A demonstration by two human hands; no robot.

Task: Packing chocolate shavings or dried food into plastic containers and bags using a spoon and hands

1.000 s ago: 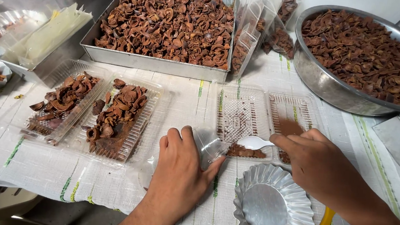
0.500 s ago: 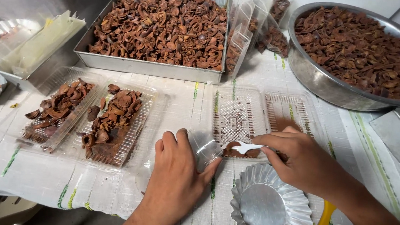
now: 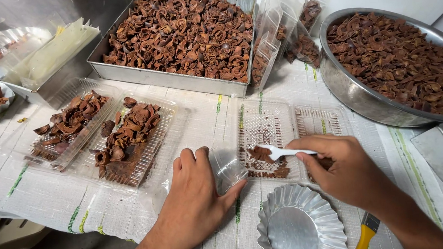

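My right hand (image 3: pixel 347 170) holds a small white plastic spoon (image 3: pixel 278 152), whose bowl carries brown powder over an open clear clamshell tray (image 3: pixel 280 125). Brown crumbs lie at that tray's near edge. My left hand (image 3: pixel 191 204) rests flat on the cloth and pins a small clear plastic cup (image 3: pixel 227 167) lying on its side next to the tray. Left of it, a second open clear clamshell (image 3: pixel 124 137) holds curled brown dried pieces in both halves.
A rectangular metal pan (image 3: pixel 175 77) and a big round steel bowl (image 3: pixel 362 99) at the back are heaped with brown dried pieces. Clear filled bags (image 3: pixel 271 48) stand between them. An empty fluted foil dish (image 3: pixel 302 238) and a yellow-handled tool (image 3: pixel 361 246) lie near me.
My right hand has slid the spoon leftward, from the tray's right half to its left half, and the spoon now carries powder. My left hand has stayed on the cup.
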